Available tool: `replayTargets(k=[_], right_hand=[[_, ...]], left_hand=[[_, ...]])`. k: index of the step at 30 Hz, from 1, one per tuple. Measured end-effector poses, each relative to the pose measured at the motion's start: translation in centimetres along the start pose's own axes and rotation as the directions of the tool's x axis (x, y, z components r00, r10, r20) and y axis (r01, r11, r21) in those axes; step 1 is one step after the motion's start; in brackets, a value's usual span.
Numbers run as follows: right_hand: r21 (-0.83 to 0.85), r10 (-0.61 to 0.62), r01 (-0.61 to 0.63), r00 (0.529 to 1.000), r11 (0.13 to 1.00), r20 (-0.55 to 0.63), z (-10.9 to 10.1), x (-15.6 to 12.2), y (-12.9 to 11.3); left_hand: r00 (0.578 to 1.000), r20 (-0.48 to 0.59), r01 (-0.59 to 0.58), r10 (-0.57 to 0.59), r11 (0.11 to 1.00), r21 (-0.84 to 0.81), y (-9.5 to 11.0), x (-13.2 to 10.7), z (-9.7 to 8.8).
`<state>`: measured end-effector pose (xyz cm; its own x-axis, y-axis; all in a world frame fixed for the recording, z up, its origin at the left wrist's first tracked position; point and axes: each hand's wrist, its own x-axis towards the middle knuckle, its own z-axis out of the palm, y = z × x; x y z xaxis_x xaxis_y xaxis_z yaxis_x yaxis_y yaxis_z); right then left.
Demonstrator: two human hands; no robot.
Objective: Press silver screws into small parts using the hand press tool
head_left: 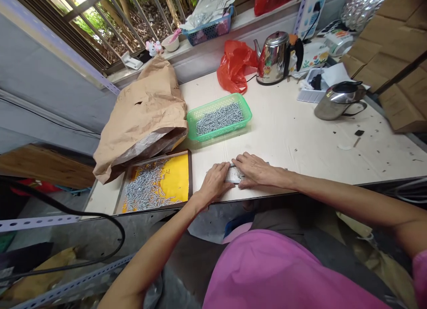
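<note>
Both my hands rest at the near edge of the pale table (300,135). My left hand (215,181) and my right hand (255,169) lie palm down, fingers curled over a small heap of little silver metal parts (234,175), mostly hidden under them. Left of my left hand a brown-framed tray with a yellow bottom (176,180) holds many of the same silver parts. Farther back a green plastic basket (245,105) is filled with them.
A crumpled brown paper sack (147,109) lies behind the tray. A red plastic bag (235,69), a steel kettle (275,58) and a second kettle (338,102) stand at the back right. Cardboard (393,55) leans at far right. A black cable (110,220) loops below left.
</note>
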<state>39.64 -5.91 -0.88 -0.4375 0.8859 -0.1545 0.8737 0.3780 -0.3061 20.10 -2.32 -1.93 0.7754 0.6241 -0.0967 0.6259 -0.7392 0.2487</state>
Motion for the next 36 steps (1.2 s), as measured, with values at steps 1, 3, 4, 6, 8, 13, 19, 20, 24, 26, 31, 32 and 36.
replayTargets(k=[1,3,4,6,8,13,19,20,24,26,31,32,36], right_hand=[[-0.002,0.012,-0.012,1.000,1.000,0.001,-0.1,-0.1,0.1],[-0.008,0.021,-0.021,1.000,1.000,0.003,-0.2,-0.3,0.1],[-0.007,0.017,-0.017,1.000,1.000,0.004,-0.3,-0.3,0.2],[0.004,0.014,-0.014,1.000,1.000,0.003,-0.2,-0.4,0.2],[0.021,0.014,-0.014,1.000,1.000,-0.005,0.1,-0.3,0.2],[0.058,0.000,0.000,1.000,0.998,0.016,1.1,0.0,-0.2],[0.034,-0.061,0.063,0.996,0.997,-0.071,2.1,0.3,1.0],[0.033,-0.099,0.102,0.990,0.994,-0.097,2.1,0.3,1.6],[-0.014,-0.153,0.153,0.981,0.988,-0.120,1.3,0.6,3.2],[-0.039,-0.077,0.073,0.988,0.997,-0.131,0.9,1.1,3.4],[-0.086,-0.013,-0.001,0.986,0.996,-0.168,0.1,3.6,4.0],[-0.089,-0.013,-0.002,0.984,0.996,-0.175,-0.1,4.2,4.1],[-0.134,-0.009,-0.014,0.985,0.991,-0.172,-0.9,5.6,2.3]], left_hand=[[0.999,0.022,-0.026,0.025,1.000,0.011,-0.3,0.4,0.1],[0.997,0.050,-0.055,0.053,0.997,0.046,-0.8,0.9,0.0],[0.997,0.055,-0.064,0.061,0.996,0.059,-0.9,1.0,0.0],[0.995,0.068,-0.075,0.071,0.995,0.061,-0.9,1.2,-0.3],[0.994,0.081,-0.081,0.078,0.996,0.036,-0.8,1.3,-0.4],[0.996,0.082,-0.049,0.047,0.999,0.021,-0.1,1.3,-0.2],[0.999,0.050,0.012,-0.015,0.998,0.059,0.6,0.9,-0.3],[0.999,0.031,0.017,-0.019,0.998,0.060,0.7,0.6,-0.2],[0.990,-0.136,0.033,-0.027,0.999,0.043,2.0,-1.3,1.8],[0.980,-0.199,0.000,0.003,1.000,0.014,3.2,-2.3,3.2],[0.971,-0.239,-0.039,0.012,0.994,-0.105,5.4,-3.6,5.2],[0.969,-0.246,-0.032,0.000,0.992,-0.124,5.6,-3.6,5.2],[0.966,-0.257,-0.024,-0.019,0.986,-0.164,5.5,-3.3,4.8]])
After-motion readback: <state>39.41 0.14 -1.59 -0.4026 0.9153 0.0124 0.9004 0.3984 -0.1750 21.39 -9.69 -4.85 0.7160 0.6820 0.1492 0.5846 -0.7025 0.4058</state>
